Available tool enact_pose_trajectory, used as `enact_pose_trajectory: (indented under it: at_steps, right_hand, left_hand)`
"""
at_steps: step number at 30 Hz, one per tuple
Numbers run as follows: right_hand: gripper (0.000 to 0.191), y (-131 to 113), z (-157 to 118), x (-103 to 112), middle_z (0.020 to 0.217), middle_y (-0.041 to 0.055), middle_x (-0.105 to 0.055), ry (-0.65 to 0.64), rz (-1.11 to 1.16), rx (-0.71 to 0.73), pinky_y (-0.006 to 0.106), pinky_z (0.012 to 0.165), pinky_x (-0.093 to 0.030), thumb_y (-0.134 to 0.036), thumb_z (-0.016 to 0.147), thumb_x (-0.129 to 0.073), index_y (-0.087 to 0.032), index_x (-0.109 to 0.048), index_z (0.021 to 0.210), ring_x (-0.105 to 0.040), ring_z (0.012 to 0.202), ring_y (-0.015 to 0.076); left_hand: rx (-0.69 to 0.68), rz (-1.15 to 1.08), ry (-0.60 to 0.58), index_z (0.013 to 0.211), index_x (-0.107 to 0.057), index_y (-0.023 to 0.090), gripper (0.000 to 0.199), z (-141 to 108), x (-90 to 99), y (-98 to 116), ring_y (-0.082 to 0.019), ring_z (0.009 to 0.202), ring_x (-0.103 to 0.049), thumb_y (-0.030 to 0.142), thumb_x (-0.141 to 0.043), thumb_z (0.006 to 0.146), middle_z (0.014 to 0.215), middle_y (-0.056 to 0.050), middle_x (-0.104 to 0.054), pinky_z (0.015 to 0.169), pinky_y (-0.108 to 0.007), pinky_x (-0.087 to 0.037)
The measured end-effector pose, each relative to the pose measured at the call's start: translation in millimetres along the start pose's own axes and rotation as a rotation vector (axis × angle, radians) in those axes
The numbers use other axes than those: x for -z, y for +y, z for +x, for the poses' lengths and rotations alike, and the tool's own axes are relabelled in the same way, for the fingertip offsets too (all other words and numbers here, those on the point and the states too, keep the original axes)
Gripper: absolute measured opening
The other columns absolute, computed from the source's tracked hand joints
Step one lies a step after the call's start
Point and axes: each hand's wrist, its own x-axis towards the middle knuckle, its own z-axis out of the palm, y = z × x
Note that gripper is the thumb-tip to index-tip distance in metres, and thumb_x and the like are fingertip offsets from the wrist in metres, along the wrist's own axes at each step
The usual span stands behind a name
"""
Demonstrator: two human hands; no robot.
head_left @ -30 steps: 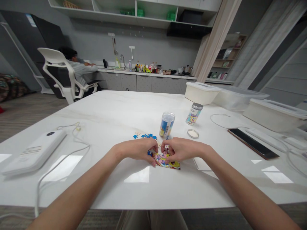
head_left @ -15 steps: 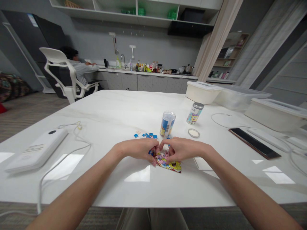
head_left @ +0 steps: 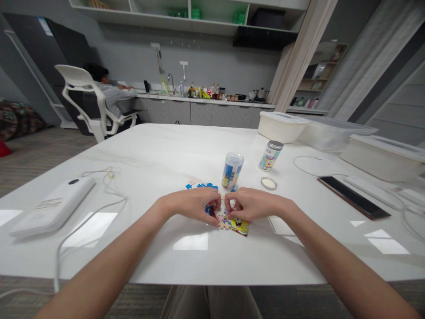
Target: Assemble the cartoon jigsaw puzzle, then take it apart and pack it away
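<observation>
Between my hands lies a partly joined jigsaw puzzle (head_left: 239, 226) with a yellow cartoon face on its right part. Pale, bare backing shows on a few puzzle pieces (head_left: 224, 225) at its near edge. My left hand (head_left: 201, 204) has curled fingers, with the thumb against the puzzle's left side. My right hand (head_left: 254, 204) is bent over the puzzle from the right, thumb and fingertips closed at its middle; the fingers partly hide what they grip. Loose blue jigsaw pieces (head_left: 206, 186) lie beyond my left hand. A clear-topped can (head_left: 232, 172) with a blue label stands just beyond.
A second can (head_left: 270, 157) and a round ring lid (head_left: 268, 183) are at the right. A phone (head_left: 353, 197), cables and storage boxes (head_left: 282, 127) lie farther right. At the left is a white device (head_left: 55, 206) with a cable. A person sits in a chair (head_left: 79, 88) behind.
The puzzle's near left part showed its printed face before; pale backing now shows there. My right fingers have drawn closer together, and the puzzle's right corner has shifted slightly left.
</observation>
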Motion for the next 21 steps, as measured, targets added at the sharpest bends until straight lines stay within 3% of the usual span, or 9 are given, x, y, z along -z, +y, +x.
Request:
enact_pose_trajectory:
  at_steps: [6, 12, 18, 21]
  right_hand:
    - [0.008, 0.1, 1.0, 0.0, 0.055, -0.0042, -0.057, 0.009, -0.018, 0.041, 0.022, 0.053, -0.033, -0.024, 0.082, -0.056, -0.019, -0.057, 0.088, -0.054, 0.057, 0.0130]
    - [0.009, 3.0, -2.0, 1.2, 0.060, -0.0024, -0.060, 0.037, -0.051, 0.043, 0.022, 0.053, -0.033, -0.015, 0.077, -0.055, -0.019, -0.060, 0.083, -0.050, 0.054, 0.0112]
    - [0.016, 1.8, -3.0, 1.9, 0.062, -0.0023, -0.059, 0.055, -0.063, 0.065, 0.022, 0.053, -0.034, -0.015, 0.077, -0.053, -0.018, -0.062, 0.089, -0.050, 0.054, 0.0112]
    - [0.016, -0.6, -3.3, 1.1, 0.066, -0.0021, -0.062, 0.027, -0.035, 0.065, 0.022, 0.056, -0.036, -0.022, 0.079, -0.058, -0.019, -0.062, 0.094, -0.052, 0.056, 0.0110]
  left_hand:
    - [-0.126, -0.043, 0.012, 0.085, -0.058, 0.020, 0.026, 5.7, -6.5, 8.3, -0.015, 0.077, -0.053, 0.039, -0.071, 0.076, 0.087, -0.001, -0.059, 0.071, -0.027, -0.040]
    - [-0.152, -0.048, -0.036, 0.071, -0.058, 0.019, 0.012, 8.9, -12.1, 17.3, -0.013, 0.069, -0.052, 0.026, -0.063, 0.079, 0.069, 0.002, -0.056, 0.068, -0.026, -0.039]
    - [-0.115, -0.020, -0.001, 0.075, -0.057, 0.019, 0.007, 5.5, -9.5, 13.6, -0.011, 0.063, -0.050, 0.022, -0.059, 0.080, 0.070, 0.002, -0.055, 0.060, -0.024, -0.037]
    - [-0.053, 0.074, 0.093, 0.079, -0.057, 0.020, 0.006, 1.7, 0.5, 4.5, -0.012, 0.066, -0.052, 0.024, -0.057, 0.082, 0.076, 0.001, -0.060, 0.058, -0.025, -0.036]
